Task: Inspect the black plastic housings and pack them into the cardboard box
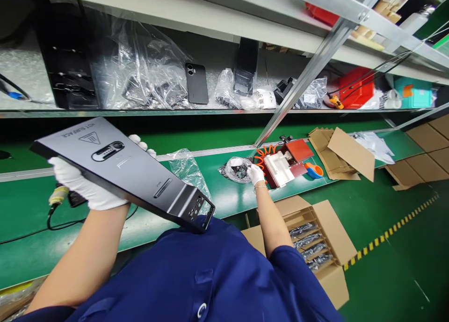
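Observation:
My left hand (82,184), in a white glove, is wrapped round a long black housing (135,165), its fingertips showing over the far edge. The housing is tilted across my front, its narrow end with a cut-out frame near my chest. "HOT SURFACE", a warning triangle and slotted openings mark its top. My right hand (256,174), gloved too, reaches out to a clear plastic bag (235,169) of small dark parts on the green bench. The right fingers are bent together at the bag's edge; what they pinch, if anything, is too small to make out.
Right of the bag stands a red and white device (280,168) with a coiled orange hose (261,157). An open carton (308,238) with wrapped parts sits below the bench. A metal post (301,74) rises by the shelf, where a phone (197,83) and bags lie.

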The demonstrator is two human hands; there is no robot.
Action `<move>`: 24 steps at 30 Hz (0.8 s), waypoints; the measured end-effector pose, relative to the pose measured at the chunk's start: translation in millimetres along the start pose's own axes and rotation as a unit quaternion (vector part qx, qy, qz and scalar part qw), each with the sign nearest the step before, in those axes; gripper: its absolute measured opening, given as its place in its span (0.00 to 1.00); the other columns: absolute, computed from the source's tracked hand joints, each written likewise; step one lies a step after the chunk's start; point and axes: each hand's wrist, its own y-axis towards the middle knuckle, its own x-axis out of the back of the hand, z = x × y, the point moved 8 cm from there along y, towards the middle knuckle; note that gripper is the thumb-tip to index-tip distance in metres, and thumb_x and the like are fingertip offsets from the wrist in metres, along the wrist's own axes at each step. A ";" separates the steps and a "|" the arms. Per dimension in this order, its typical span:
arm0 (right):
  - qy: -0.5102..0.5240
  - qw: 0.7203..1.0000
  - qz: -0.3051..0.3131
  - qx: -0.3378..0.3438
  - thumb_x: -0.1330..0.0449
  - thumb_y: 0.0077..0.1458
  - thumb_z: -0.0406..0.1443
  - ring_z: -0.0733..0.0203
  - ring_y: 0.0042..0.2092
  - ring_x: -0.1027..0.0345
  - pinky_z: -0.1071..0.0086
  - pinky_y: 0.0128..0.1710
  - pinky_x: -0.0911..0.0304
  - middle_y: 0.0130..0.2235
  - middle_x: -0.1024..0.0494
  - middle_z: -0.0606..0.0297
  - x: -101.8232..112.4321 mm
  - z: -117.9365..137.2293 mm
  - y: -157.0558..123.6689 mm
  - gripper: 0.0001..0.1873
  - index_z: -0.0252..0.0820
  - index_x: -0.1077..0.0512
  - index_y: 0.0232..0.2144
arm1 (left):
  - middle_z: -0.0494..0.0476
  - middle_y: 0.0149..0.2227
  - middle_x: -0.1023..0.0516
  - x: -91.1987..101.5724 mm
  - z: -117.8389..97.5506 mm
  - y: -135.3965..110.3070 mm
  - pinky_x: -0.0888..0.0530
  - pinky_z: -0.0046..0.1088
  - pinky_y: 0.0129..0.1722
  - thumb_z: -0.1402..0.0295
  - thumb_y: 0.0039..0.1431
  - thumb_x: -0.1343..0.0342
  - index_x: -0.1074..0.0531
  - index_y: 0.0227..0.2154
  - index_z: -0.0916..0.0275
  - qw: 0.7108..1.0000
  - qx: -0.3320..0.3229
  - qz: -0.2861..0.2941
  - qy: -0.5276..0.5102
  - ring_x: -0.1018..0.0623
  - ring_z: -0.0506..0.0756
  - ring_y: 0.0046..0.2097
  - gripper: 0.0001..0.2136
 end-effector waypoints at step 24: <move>0.279 0.909 -0.079 0.299 0.35 0.55 0.40 0.56 0.46 0.30 0.61 0.53 0.33 0.39 0.25 0.62 26.5 324.8 -72.6 0.10 0.46 0.30 0.25 | 0.60 0.46 0.15 -40.0 54.9 1.4 0.26 0.43 0.62 0.47 0.63 0.47 0.22 0.51 0.62 0.987 0.064 -0.001 -0.146 0.21 0.65 0.58 0.25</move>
